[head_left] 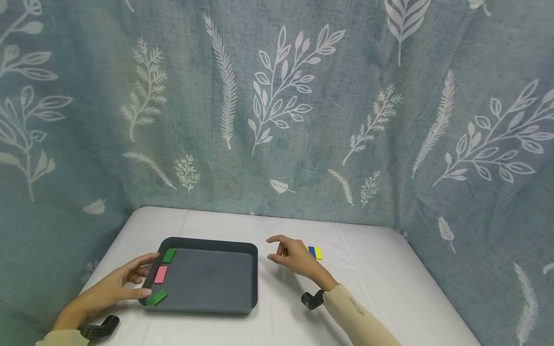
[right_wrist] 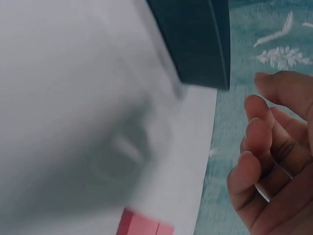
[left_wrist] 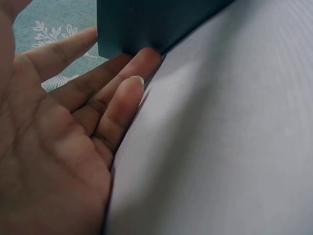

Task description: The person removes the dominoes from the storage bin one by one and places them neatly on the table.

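Note:
A dark grey tray lies on the white table. Along its left wall are a green block, a pink block and another green block. My left hand touches the tray's left side, thumb near the front corner and index finger farther back; its other fingers reach the outer wall in the left wrist view. My right hand hovers right of the tray, fingers loosely bent, holding nothing. Just beyond it sit a blue block and a yellow block, the blue partly hidden.
In the right wrist view a pinkish-red block rests on the table, cut off by the frame's lower edge. A leaf-patterned teal curtain hangs behind the white table and at both sides.

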{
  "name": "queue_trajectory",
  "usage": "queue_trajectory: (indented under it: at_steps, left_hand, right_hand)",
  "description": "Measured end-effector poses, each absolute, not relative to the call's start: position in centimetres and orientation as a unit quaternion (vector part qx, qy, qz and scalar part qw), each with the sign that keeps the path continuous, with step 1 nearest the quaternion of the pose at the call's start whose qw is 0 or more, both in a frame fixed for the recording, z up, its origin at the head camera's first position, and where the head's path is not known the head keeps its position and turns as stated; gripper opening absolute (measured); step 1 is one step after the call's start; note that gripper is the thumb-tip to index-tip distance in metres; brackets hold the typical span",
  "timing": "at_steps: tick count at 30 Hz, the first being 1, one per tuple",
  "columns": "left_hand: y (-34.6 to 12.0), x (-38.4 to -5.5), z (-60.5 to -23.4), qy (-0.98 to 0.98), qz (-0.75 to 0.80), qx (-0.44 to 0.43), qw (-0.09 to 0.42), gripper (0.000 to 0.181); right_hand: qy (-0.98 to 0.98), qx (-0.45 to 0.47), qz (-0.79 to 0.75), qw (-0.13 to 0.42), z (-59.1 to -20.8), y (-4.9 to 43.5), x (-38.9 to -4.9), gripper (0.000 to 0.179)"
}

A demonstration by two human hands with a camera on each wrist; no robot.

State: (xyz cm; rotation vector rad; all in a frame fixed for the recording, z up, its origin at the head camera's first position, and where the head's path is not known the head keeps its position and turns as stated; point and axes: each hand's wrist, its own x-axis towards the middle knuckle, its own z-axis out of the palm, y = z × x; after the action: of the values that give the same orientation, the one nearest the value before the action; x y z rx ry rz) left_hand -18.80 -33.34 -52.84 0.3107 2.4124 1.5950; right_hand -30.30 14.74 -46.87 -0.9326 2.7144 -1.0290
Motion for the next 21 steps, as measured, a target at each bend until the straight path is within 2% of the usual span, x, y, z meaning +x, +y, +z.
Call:
queue_trajectory:
  at_steps: [21]
  left_hand:
    - [-33.0,-18.8,-52.8,0.825,0.545,0.08,0.13,0.089]
  right_hand:
    - [0.855,-0.401,-0.322,0.063,-45.8,5.7,-29.7,0.04]
